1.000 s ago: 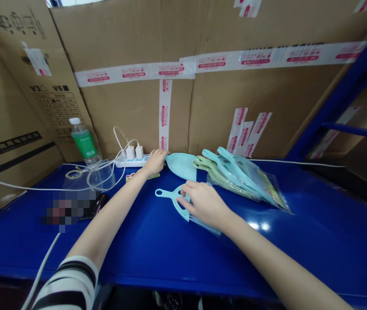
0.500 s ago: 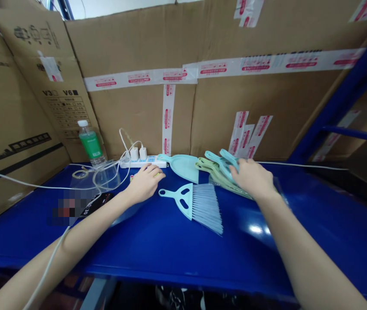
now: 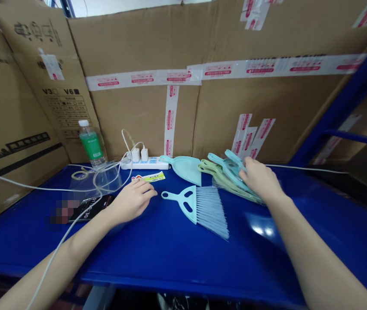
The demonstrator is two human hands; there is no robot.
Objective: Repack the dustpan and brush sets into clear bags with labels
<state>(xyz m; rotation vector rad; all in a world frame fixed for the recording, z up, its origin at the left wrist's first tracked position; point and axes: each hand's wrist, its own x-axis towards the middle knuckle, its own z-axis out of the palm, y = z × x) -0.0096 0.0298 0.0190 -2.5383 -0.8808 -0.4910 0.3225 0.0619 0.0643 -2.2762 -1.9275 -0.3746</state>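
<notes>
My left hand point(image 3: 134, 200) is over the table, its fingers loosely stretched and holding nothing, just in front of a yellow-and-white label strip point(image 3: 154, 176). To its right a light-blue hand brush point(image 3: 188, 204) lies flat, bristles pointing right. Behind the brush rests a light-blue dustpan point(image 3: 185, 168). My right hand point(image 3: 262, 178) is closed on a light-blue dustpan and brush set point(image 3: 226, 168), whose two handles stick out to the left. Beneath it lies a green set point(image 3: 212, 169) in clear plastic. How my right fingertips grip is partly hidden.
A white power strip point(image 3: 154, 163) with two chargers stands at the back. Left of it are a green-labelled bottle point(image 3: 92, 146), loose white cables and a clear plastic bag point(image 3: 107, 176). A phone point(image 3: 93, 209) lies nearer. Cardboard point(image 3: 138, 116) walls the back of the blue table point(image 3: 183, 262).
My left hand has drawn back toward me from the label strip, which now shows more fully. My right hand stays on the light-blue set. The view has shifted slightly.
</notes>
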